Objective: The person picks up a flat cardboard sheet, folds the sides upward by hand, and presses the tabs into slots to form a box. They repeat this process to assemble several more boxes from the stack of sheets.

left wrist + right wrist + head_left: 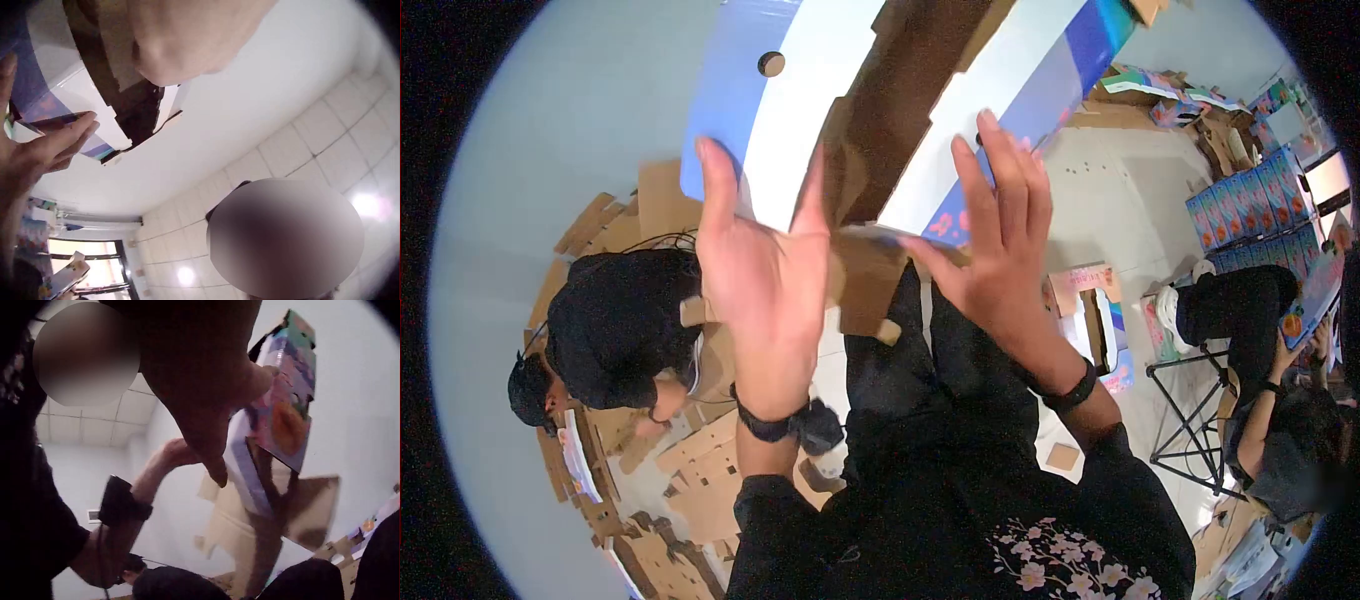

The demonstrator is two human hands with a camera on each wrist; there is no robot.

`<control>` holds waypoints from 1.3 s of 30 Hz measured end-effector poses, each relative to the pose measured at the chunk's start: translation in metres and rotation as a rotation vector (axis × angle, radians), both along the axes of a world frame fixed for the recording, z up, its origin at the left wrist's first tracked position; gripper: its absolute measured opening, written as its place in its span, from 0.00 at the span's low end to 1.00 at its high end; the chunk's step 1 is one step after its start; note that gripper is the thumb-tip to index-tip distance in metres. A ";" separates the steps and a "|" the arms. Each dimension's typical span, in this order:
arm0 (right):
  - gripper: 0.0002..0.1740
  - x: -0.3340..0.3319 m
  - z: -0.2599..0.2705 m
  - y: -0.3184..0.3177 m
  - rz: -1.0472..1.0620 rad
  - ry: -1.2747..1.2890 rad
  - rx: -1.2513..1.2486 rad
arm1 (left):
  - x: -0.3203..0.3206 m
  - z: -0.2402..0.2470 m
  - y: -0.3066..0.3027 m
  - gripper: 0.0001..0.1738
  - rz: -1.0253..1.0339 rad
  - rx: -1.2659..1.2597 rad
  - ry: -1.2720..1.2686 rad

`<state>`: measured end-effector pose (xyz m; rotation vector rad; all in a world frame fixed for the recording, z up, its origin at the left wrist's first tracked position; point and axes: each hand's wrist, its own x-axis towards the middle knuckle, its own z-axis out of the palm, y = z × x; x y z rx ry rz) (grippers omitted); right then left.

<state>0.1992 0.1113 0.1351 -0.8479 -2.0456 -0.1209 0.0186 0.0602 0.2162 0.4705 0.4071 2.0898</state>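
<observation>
A printed cardboard box (805,95), blue, purple and white outside and brown inside, is held up before the body with its open side showing. My left hand (765,265) grips its left wall, the thumb on the blue outer face and the fingers at the inner edge. Against the right wall, my right hand (1005,230) touches the printed panel with fairly straight, spread fingers, its thumb near the lower corner. Below the box hangs a brown cardboard piece (868,295). In the right wrist view a fruit picture shows on the box's printed side (287,419).
A person in black (625,320) bends over cardboard pieces (710,480) on the left. To the right, another person (1280,450) handles a printed box near a folding stool (1190,420). Stacked printed boxes (1250,205) stand behind. A box with a cutout (1115,370) lies on the floor.
</observation>
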 end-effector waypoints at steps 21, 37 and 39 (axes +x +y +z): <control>0.43 0.102 -0.110 -0.034 0.133 -0.190 -0.450 | 0.011 -0.184 -0.108 0.23 -0.169 -0.824 0.322; 0.36 0.110 -0.149 -0.116 0.111 0.018 -0.755 | -0.004 -0.211 -0.180 0.28 0.244 -0.647 1.677; 0.35 0.114 -0.154 -0.103 0.123 0.006 -0.781 | -0.015 -0.225 -0.177 0.29 0.110 -0.709 1.542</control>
